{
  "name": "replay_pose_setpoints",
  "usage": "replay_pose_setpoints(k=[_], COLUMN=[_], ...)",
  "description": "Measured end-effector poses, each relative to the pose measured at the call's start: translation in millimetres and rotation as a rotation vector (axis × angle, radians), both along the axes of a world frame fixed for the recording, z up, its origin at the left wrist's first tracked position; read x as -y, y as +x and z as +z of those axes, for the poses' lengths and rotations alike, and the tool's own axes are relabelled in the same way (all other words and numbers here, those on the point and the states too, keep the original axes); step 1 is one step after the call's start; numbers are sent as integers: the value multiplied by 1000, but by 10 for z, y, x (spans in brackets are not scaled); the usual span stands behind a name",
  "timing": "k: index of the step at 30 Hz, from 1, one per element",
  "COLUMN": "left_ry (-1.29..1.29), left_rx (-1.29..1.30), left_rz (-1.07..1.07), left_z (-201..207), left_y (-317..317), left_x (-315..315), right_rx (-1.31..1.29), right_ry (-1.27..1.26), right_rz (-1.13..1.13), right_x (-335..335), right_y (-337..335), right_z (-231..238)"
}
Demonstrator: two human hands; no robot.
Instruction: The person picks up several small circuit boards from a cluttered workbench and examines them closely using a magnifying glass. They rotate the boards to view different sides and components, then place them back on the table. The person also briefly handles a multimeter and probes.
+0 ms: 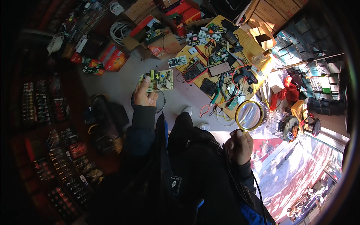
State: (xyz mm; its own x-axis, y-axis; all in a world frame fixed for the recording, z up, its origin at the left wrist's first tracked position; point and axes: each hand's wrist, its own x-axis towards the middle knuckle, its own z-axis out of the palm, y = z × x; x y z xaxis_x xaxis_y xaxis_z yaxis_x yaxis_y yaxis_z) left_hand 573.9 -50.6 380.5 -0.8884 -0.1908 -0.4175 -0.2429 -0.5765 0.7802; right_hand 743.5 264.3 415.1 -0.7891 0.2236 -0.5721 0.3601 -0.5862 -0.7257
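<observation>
My left hand (145, 93) grips a green circuit board (159, 80) by its left end, held out over the grey floor with its component side up. My right hand (239, 145) is closed around the handle of a round magnifying glass (249, 115) with a yellow rim, raised off to the right, apart from the board. Both dark sleeves come up from the lower edge, and my dark trousers and light shoes (187, 110) show between them.
A low wooden table (247, 41) ahead is crowded with circuit boards, tools, a black meter and red and black wires. Cardboard boxes (165, 43) and a coiled white cable (119, 30) lie behind. A black bag (107, 116) sits to my left; a small wire-caged fan (287, 125) stands right.
</observation>
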Motion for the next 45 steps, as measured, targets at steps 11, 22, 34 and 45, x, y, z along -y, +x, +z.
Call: replay_pose_setpoints(k=[11,22,34,45], left_ry=[-6,-149,-97,29], left_rx=[105,475,786,600], left_rz=[-278,-639,-622,-878], left_z=[-794,-2492,-3446,-3219], left_y=[-1374,-3318,-4344,-4973], left_x=[124,25,-326,-1562], right_rx=[82,294,368,383], right_ry=[78,70,60,-7], right_rz=[-228,-488,-642,-833], right_x=[339,1452,1744,1824], right_y=[-358,-1652,-2245,-2300], right_z=[-309,-162,-164,-207])
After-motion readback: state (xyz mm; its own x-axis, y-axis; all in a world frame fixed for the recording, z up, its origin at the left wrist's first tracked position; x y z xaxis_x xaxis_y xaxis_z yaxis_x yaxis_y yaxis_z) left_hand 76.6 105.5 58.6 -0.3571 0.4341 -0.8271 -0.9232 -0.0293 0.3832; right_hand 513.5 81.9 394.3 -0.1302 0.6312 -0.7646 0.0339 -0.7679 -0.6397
